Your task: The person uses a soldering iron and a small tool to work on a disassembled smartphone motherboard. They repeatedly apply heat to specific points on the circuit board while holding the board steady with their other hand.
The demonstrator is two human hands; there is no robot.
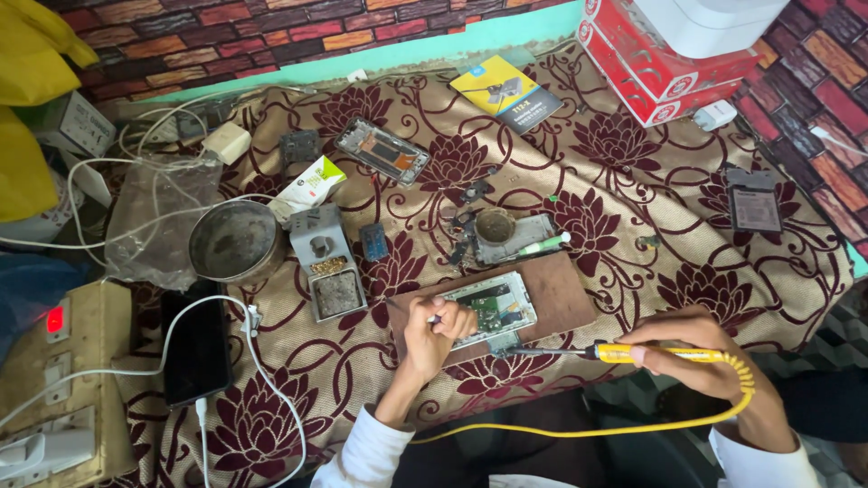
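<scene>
Low in the middle of the frame, I see my left hand (pixel 440 327) curled shut around a thin tool whose tip is too small to make out, resting on the opened white-framed phone with its green circuit board exposed (pixel 488 309). That phone lies on a brown rectangular wooden board (pixel 561 287), which sits on the floral maroon-and-beige cloth (pixel 633 190) covering the work surface. My right hand (pixel 694 348), at lower right, is clamped around the yellow-handled soldering iron (pixel 633 353); its dark metal tip reaches left to the lower edge of the phone. A yellow coiled cord (pixel 579 432) runs from the iron's handle and loops down across the bottom of the frame.

Left of the board stands a grey metal soldering stand with a brass wool tray (pixel 327 262), and just beside it, further left, a round tarnished metal bowl (pixel 237 242). A black phone with a white cable plugged in (pixel 193 348) lies at lower left. Above the board sits a small round tin on a grey phone frame (pixel 506 233). Another stripped phone frame (pixel 382 150) lies in the upper middle, and a red-and-white cardboard box (pixel 660 72) fills the upper right.
</scene>
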